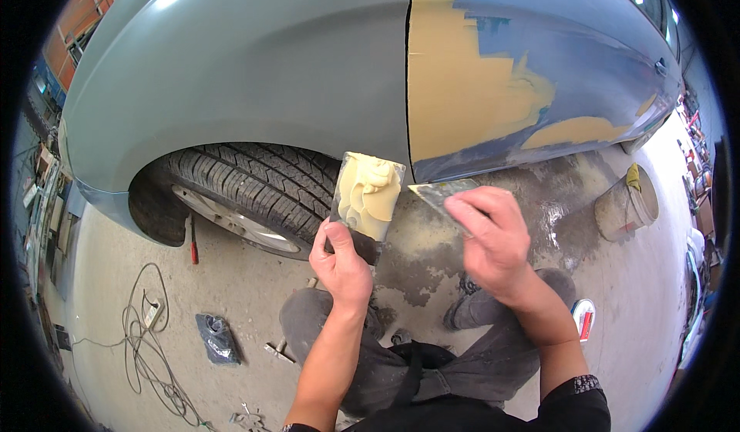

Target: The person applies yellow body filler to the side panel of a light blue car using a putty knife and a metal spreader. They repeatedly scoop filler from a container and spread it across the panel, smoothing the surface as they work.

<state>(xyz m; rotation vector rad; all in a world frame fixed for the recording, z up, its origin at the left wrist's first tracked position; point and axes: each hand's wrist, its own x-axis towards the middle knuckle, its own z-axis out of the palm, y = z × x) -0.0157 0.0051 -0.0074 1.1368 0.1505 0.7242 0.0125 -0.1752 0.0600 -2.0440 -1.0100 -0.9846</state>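
My left hand (339,270) grips a flat spreader plate (373,243) upright, with a thick heap of cream filler (368,187) on its face. Just right of it, my right hand (493,235) holds a second thin spreader (436,194), tilted, with some filler along its edge; the two spreaders are apart. Both hands are in front of a car body, low by the gap between the grey-green fender (254,70) and the blue door (586,47). Patches of yellow-beige filler (451,100) cover the door's front part and lower edge.
A wheel (239,189) sits in the arch, a screwdriver (193,248) beside it. A bucket (620,220) with a yellow cloth stands at right. A cable (139,339), a dark plastic-wrapped bundle (216,339), metal tools (278,352) and a white-red object (584,319) lie on the floor (262,293).
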